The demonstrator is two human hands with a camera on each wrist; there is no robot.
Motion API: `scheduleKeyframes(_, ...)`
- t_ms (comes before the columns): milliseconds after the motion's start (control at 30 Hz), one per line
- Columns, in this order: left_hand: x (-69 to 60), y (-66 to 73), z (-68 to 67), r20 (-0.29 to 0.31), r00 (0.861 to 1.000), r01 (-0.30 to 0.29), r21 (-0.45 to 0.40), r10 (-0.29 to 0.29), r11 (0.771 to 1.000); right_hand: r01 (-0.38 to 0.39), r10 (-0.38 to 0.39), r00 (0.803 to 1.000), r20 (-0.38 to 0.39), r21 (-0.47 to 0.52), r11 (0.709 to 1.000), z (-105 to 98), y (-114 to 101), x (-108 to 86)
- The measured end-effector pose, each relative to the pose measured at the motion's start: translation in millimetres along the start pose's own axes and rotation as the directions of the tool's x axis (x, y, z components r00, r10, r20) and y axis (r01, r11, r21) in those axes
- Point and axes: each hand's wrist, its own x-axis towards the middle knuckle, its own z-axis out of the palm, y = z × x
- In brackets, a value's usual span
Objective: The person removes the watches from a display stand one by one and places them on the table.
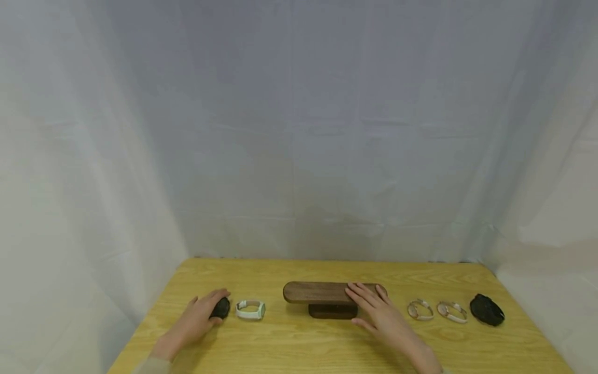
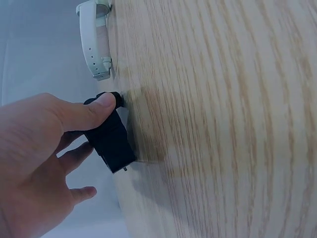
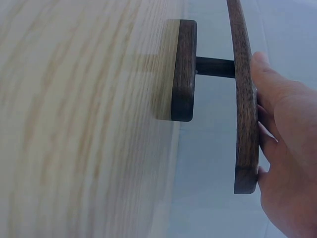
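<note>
My left hand (image 1: 195,318) grips a black watch (image 1: 221,308) at the left of the table. In the left wrist view the thumb presses on one side of the black watch (image 2: 113,141), with fingers behind it. Just to its right lies a white-strapped watch (image 1: 250,310), its band looped. A dark wooden watch stand (image 1: 313,292) stands in the middle, a long rounded bar on a short post and base. My right hand (image 1: 384,317) rests with extended fingers on the right part of the bar. The right wrist view shows the fingers touching the bar (image 3: 246,124) from above.
Right of the stand lie two light-strapped watches (image 1: 421,310) side by side, then a black watch (image 1: 487,310) near the right edge. The wooden table (image 1: 289,348) is bounded by pale curtains (image 1: 289,156) behind and at both sides.
</note>
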Motion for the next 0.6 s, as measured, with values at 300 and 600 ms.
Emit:
scheduleKeyframes(300,-1.2,-3.0,0.8,0.054,0.998,0.025,-0.029,-0.023,0.999,-0.019,0.019,0.999,0.026,0.012,1.000,-0.2,-1.8,0.1)
scheduleKeyframes(600,-1.9,-3.0,-3.1,0.026,1.000,0.018,-0.044,-0.017,0.999,-0.037,0.037,0.999,0.031,0.008,0.999,-1.2,-1.8,-0.5)
